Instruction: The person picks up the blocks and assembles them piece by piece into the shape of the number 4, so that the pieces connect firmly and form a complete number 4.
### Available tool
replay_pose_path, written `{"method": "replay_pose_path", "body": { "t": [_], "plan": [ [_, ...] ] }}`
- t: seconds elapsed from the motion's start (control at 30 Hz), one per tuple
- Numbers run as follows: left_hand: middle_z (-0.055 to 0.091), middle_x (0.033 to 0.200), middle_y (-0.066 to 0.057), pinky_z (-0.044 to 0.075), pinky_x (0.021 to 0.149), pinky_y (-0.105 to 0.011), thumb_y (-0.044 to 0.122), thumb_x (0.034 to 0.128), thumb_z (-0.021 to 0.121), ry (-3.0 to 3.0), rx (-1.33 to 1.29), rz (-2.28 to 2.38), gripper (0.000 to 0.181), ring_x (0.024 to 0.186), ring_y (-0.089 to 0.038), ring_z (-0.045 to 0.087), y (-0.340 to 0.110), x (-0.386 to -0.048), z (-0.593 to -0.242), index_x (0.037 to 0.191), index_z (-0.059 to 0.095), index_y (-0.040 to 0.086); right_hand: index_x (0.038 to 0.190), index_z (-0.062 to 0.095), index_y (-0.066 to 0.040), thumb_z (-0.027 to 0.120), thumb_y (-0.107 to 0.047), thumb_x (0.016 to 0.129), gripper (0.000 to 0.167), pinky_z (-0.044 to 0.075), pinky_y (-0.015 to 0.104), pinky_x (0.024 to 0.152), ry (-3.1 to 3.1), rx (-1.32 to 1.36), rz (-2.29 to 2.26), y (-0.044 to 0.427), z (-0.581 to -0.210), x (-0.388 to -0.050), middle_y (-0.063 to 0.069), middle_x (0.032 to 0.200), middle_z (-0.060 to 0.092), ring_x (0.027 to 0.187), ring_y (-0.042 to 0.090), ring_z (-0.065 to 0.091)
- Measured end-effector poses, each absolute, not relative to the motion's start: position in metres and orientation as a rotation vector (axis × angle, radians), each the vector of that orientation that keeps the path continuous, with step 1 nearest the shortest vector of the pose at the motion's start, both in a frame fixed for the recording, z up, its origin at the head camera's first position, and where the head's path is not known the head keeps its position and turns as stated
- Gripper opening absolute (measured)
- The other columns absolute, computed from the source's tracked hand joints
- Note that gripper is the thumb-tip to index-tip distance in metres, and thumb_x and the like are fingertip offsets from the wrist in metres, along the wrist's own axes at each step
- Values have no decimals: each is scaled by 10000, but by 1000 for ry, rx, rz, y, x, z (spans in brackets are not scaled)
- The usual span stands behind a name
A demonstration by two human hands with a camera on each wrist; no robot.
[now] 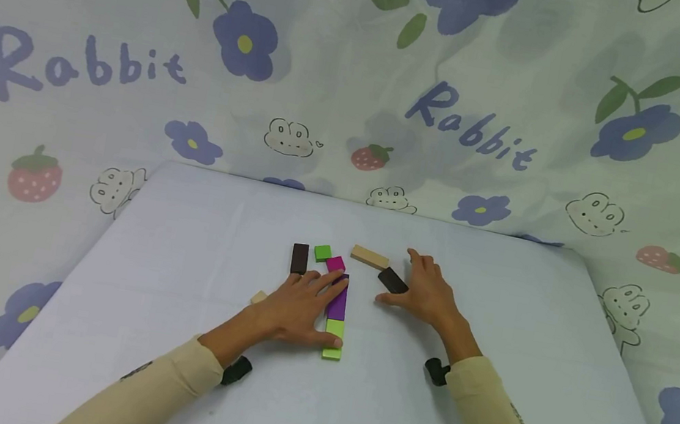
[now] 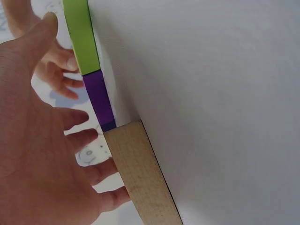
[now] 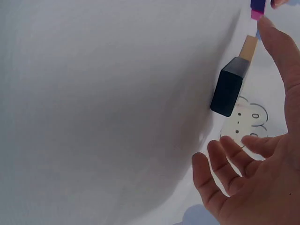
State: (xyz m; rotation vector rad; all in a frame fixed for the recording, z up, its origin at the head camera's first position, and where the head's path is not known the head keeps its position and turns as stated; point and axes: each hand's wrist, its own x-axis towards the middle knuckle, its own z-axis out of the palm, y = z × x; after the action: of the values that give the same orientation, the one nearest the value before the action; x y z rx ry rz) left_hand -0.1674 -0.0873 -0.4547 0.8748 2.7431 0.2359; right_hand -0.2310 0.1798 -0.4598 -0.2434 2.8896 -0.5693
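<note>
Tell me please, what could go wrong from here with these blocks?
The left hand is spread over the purple block and the lime block, which sit end to end; a small slip might push them out of line.

The right hand reaches around a dark block that lies close to a long wooden block; a hasty grasp could knock that neighbour askew.

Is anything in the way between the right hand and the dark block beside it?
Nothing visible stands between the right hand and the dark block; the long tan block lies on its far side.
</note>
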Motion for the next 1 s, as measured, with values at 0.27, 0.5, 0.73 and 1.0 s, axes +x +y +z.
{"method": "replay_pose_path", "body": {
  "t": [0.27,0.5,0.73,1.0],
  "plan": [
    [181,1684,-48,267,1142,-628,784,842,560,2744,891,215,1051,1473,-403,273,-86,-167,-455,1620,248,150,1547,275,22,856,-647,678,1240,471,591,988,2880,-219,-553,183,-464,-230,284,1481,388,1270,401,453],
    [207,1676,-51,290,1130,-613,769,846,577,2753,907,193,1034,1461,-400,288,-86,-166,-455,1610,281,139,1492,367,38,846,-649,687,1162,501,547,936,2913,-200,-552,181,-468,-230,281,1412,450,1189,377,483],
    [197,1680,-35,282,1142,-599,776,842,574,2758,890,165,1040,1473,-377,275,-86,-165,-457,1617,264,155,1428,455,28,851,-604,713,1032,517,514,874,2918,-181,-560,178,-471,-230,249,1346,502,1109,335,501],
    [225,1672,-33,282,1142,-600,777,834,583,2770,881,159,1040,1471,-370,281,-85,-164,-456,1612,279,157,1374,508,12,859,-517,758,884,521,509,869,2875,-173,-638,175,-469,-228,219,1309,521,1080,311,512]
  ]
}}
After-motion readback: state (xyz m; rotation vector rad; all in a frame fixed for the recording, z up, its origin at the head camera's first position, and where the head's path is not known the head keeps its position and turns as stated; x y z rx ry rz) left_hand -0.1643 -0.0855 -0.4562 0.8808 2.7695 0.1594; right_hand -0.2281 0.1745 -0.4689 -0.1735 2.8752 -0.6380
